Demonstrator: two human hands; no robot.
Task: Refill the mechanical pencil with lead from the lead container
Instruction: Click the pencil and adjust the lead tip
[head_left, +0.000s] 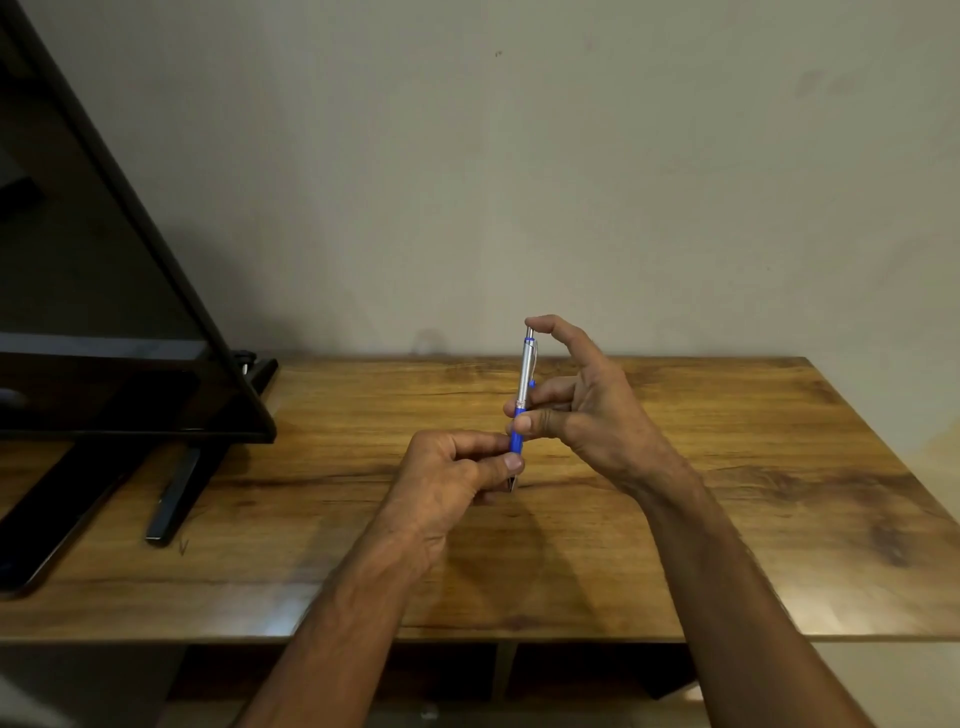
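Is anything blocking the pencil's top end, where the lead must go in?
Yes. The right hand has its index fingertip on top of the pencil, whose cap looks fitted. The left hand grips the lower end.

Both bare forearms reach up from the lower edge and converge at the middle. The left grip (452, 470) is curled, thumb and fingers pinching the lower end of the pencil (525, 371). The right grip (587, 410) pinches its barrel, forefinger arched onto the top.
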